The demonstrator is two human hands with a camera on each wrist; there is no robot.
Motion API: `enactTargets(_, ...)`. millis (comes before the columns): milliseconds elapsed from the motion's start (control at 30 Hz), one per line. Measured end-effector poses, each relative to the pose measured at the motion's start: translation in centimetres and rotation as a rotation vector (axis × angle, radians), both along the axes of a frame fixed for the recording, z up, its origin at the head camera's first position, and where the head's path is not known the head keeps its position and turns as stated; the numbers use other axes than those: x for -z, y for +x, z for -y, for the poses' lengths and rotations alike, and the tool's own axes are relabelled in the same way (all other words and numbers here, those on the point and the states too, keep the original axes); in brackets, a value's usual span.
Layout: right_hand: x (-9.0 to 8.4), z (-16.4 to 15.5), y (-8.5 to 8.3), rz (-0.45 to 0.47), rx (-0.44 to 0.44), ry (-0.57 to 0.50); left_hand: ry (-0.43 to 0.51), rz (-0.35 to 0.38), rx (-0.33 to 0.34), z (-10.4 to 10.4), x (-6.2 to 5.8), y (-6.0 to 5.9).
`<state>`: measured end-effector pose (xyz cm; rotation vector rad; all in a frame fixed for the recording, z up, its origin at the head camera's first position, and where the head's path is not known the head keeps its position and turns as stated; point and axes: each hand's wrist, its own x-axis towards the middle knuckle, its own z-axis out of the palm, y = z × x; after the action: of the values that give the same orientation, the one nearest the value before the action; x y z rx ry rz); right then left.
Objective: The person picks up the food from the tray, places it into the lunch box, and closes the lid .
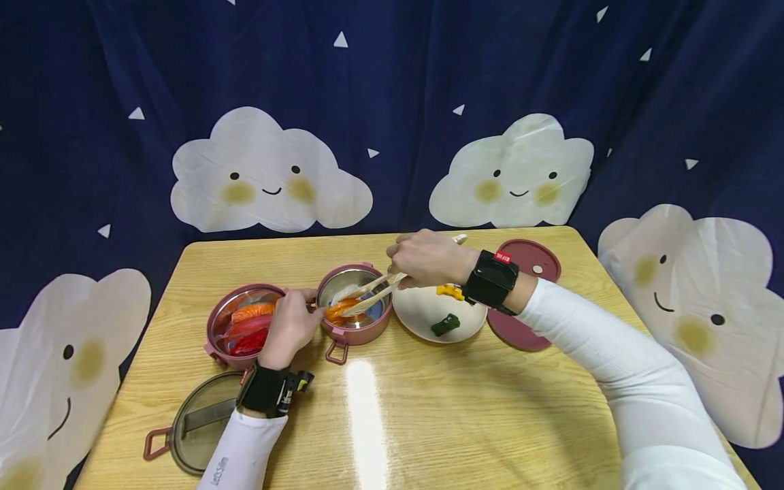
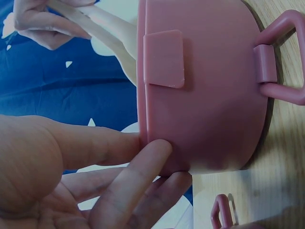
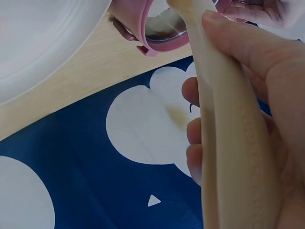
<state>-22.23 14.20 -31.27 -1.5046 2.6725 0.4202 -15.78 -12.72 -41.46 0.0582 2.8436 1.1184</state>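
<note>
My right hand grips cream-coloured tongs, its thumb on one side and its fingers round the other. The tips of the tongs reach down into a round pink lunch pot with a metal lining. At those tips, inside the pot, lies an orange shrimp-like piece; I cannot tell whether the tongs pinch it. My left hand holds the near-left rim of this pot between thumb and fingers, as the left wrist view shows, with fingertips on the outer wall.
Left of it, a second pink pot holds orange and red sushi-like pieces. A grey see-through lid with a pink handle lies nearer. On the right, a white plate carries a dark green piece and a yellow piece, beside pink lids.
</note>
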Motion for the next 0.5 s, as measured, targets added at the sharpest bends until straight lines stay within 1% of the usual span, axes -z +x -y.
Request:
enactTargets(300,0.27,-0.25,-0.24,-0.013,-0.003,-0.021,-0.006,-0.005,-0.004,-0.06,0.02,-0.02)
enactTargets(500,0.39,-0.37,-0.38,-0.013,0.004,-0.024,-0.001,-0.025,0.002,-0.1,0.07,0.1)
